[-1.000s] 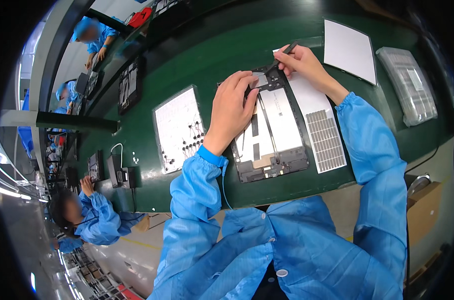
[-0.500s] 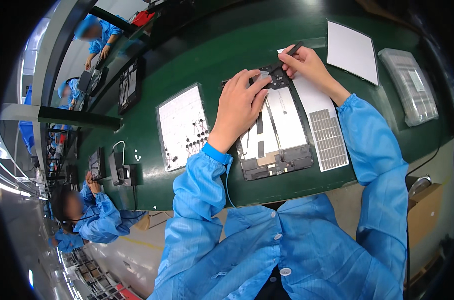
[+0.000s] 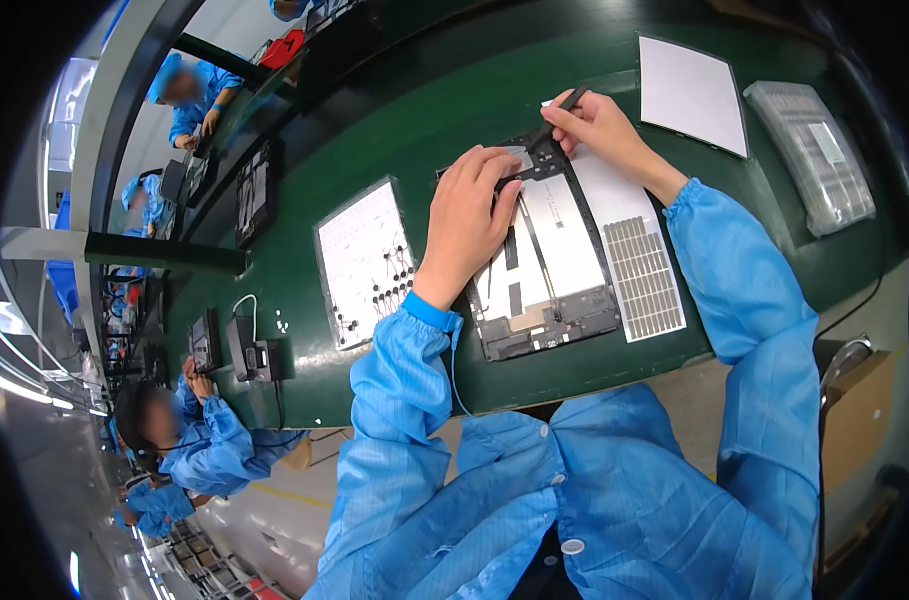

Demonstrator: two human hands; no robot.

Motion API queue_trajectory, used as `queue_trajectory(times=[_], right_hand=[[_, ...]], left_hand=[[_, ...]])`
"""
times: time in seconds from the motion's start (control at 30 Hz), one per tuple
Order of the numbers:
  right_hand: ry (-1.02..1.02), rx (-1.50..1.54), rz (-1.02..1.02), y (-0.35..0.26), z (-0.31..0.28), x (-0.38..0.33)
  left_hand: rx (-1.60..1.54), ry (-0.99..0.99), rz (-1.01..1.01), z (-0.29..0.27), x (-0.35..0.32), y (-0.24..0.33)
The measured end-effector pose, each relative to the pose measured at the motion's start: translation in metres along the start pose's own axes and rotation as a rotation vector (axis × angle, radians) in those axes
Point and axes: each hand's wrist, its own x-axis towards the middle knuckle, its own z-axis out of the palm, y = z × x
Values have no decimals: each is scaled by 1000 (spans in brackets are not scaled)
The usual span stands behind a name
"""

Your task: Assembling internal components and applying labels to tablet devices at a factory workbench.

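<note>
An opened tablet [image 3: 557,235] lies on the green bench in front of me, its silvery inner plate and black parts exposed. My left hand [image 3: 464,215] rests on its far left part, fingers bent over the top end and the thumb apart from them. Above the far right corner, my right hand [image 3: 602,132] pinches black tweezers [image 3: 572,100], slanting down toward the tablet's top end. What their tips touch is too small to tell. Close along the tablet's right side lies a white sheet with rows of grey stickers [image 3: 642,275], partly under my right hand.
On the left, a clear-edged white board [image 3: 362,255] carries several small black parts with wires. A black device with a cable [image 3: 254,345] stands beyond it. At right lie a white panel [image 3: 692,95] and a plastic-wrapped pack [image 3: 809,155]. A co-worker [image 3: 204,430] sits at the left.
The whole view has shifted slightly. Both hands stay at the tablet's top end, with the tweezers still in my right hand; the left fingertips have drawn back a little.
</note>
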Motion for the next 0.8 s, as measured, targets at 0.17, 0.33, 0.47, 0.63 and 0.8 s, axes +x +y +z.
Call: queue_trajectory(times=[0.17, 0.33, 0.47, 0.63, 0.8], right_hand=[[21, -28, -30, 3, 0, 2], [5, -16, -20, 3, -1, 2], [-3, -34, -15, 4, -1, 2], [-2, -15, -14, -1, 1, 1], [-4, -9, -29, 2, 0, 2]], left_hand=[[27, 9, 17, 1, -2, -1], [35, 14, 25, 2, -3, -2], [65, 3, 43, 1, -4, -3], [72, 20, 42, 0, -4, -3], [47, 22, 36, 4, -3, -7]])
